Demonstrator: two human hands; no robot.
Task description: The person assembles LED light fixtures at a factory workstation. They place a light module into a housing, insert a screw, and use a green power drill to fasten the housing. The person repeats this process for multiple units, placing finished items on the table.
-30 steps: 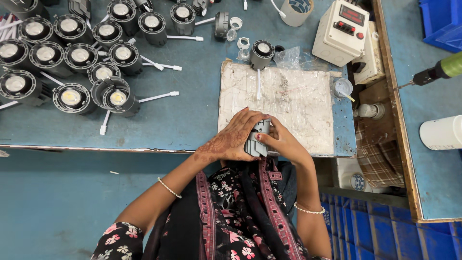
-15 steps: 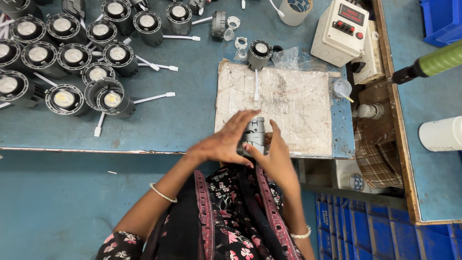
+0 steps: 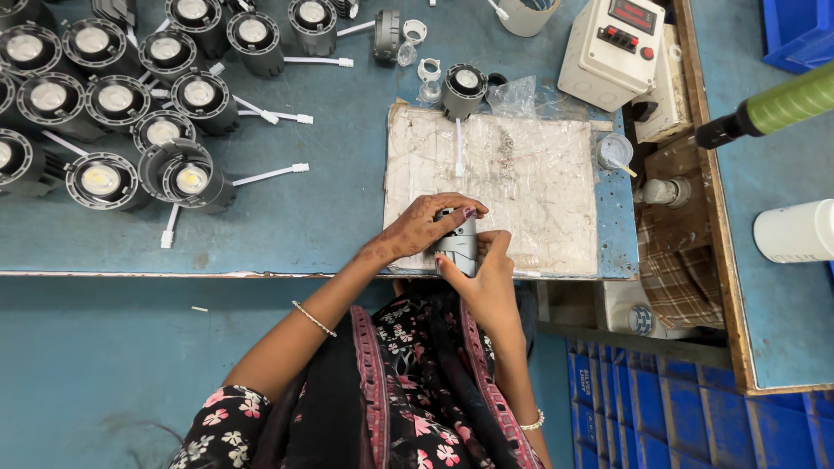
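A small grey cylindrical metal lamp housing (image 3: 458, 243) is gripped between both hands at the near edge of the blue bench (image 3: 330, 208), over the worn whitish work mat (image 3: 539, 182). The left hand (image 3: 421, 230) is curled over its top, its fingers closed on it; the right hand (image 3: 486, 269) clasps it from below and the side. Much of the housing is hidden by the hands. Well apart to the left, a cluster of black round spotlight fittings (image 3: 130, 113) with white leads is seen. One more black fitting (image 3: 462, 87) stands at the mat's far edge, near a white control box (image 3: 612, 48). A green-handled tool (image 3: 769, 108) lies to the right.
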